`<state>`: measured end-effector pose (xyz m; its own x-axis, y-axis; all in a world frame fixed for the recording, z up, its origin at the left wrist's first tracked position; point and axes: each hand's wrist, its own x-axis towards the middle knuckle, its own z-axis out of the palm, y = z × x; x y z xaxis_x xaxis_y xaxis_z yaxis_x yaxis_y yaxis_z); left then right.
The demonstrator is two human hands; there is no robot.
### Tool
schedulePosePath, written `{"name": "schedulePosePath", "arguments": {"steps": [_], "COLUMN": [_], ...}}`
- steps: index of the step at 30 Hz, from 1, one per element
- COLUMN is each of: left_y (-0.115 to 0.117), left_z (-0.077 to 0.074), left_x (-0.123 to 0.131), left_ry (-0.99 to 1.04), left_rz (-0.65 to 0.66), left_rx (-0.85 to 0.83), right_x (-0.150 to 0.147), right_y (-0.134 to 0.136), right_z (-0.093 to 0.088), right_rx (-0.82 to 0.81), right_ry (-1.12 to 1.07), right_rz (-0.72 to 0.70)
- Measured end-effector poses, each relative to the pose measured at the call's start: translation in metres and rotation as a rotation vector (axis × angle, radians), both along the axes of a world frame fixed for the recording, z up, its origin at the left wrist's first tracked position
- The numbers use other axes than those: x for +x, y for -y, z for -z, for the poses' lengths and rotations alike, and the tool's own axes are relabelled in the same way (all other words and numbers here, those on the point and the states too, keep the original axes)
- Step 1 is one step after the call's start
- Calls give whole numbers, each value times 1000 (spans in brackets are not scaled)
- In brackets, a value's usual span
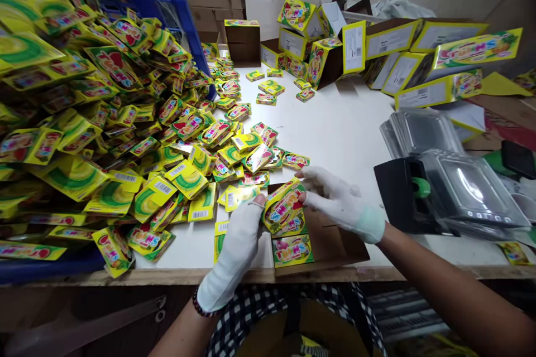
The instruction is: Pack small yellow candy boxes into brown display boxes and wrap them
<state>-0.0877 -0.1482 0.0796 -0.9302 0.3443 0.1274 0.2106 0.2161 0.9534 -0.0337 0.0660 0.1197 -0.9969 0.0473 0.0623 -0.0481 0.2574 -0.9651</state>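
Observation:
Both my hands wear white gloves with bare fingertips showing. Between them is a small yellow-green candy box (281, 207) marked "TWINS", tilted above an open brown carton (335, 242) at the table's front edge. My left hand (243, 234) grips the candy box by its left side. At its upper right corner, the fingers of my right hand (335, 198) press on the same box. Inside the carton's left end lie more candy boxes, one of them flat near the front (293, 250). Left of my hands, loose candy boxes (186, 178) spread over the table.
A large heap of candy boxes (113, 83) spills from a blue crate (184, 17) on the left. Display cartons (389, 39) are stacked at the back right. Clear plastic trays (469, 189) and a black tape dispenser (400, 195) stand on the right of the white table (335, 122).

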Motion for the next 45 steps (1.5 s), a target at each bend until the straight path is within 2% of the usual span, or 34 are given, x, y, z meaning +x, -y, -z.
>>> {"name": "schedulePosePath", "arguments": {"steps": [2, 4, 6, 8, 10, 12, 13, 15, 17, 19, 22, 26, 30, 34, 37, 39, 41, 43, 45], "left_y": [-8, -15, -20, -22, -19, -12, -9, -8, -15, -27, -43, -41, -33, -32, -31, -26, -17, -4, 13], "left_z": [-10, -21, -28, -29, -25, -19, -16, -12, -9, -8, -6, -9, -9, -3, -1, -5, -12, -16, -15], "left_x": [-1, -1, 1, 4, 10, 21, 28, 46, 62, 74, 80, 80, 83, 86, 87, 83, 71, 48, 15], "left_ry": [41, 67, 78, 33, -131, -350, -435, -500, -463, -417, -374, -340, -372, -372, -394, -405, -424, -459, -506], "left_rz": [95, 126, 124, 118, 85, 47, 70, 245, 445, 529, 586, 722, 734, 729, 694, 711, 697, 519, 222], "left_rx": [-41, -51, -12, 16, -25, -108, -170, -353, -598, -818, -1045, -1183, -1180, -1135, -1106, -978, -725, -540, -591], "right_x": [-1, -1, 1, 5, 5, 1, -3, -12, -23, -33, -42, -37, -21, -12, -11, -11, -11, -10, -11], "right_y": [-2, 1, 9, 14, 11, 1, -4, -10, -7, 3, 22, 32, 34, 38, 41, 41, 40, 39, 38], "right_z": [-5, -5, 0, 8, 17, 24, 26, 28, 27, 25, 23, 29, 44, 55, 60, 62, 64, 64, 64], "right_rx": [-202, -356, -405, -343, -171, 119, 293, 644, 954, 1196, 1371, 1404, 1404, 1393, 1400, 1375, 1343, 1326, 1310], "right_ry": [28, 30, 48, 132, 152, 56, -3, -29, 72, 195, 267, 270, 200, 231, 206, 164, 154, 149, 130], "right_rz": [56, 150, 164, 81, 17, -7, -33, -157, -309, -408, -447, -361, -277, -368, -384, -393, -418, -429, -428]}}
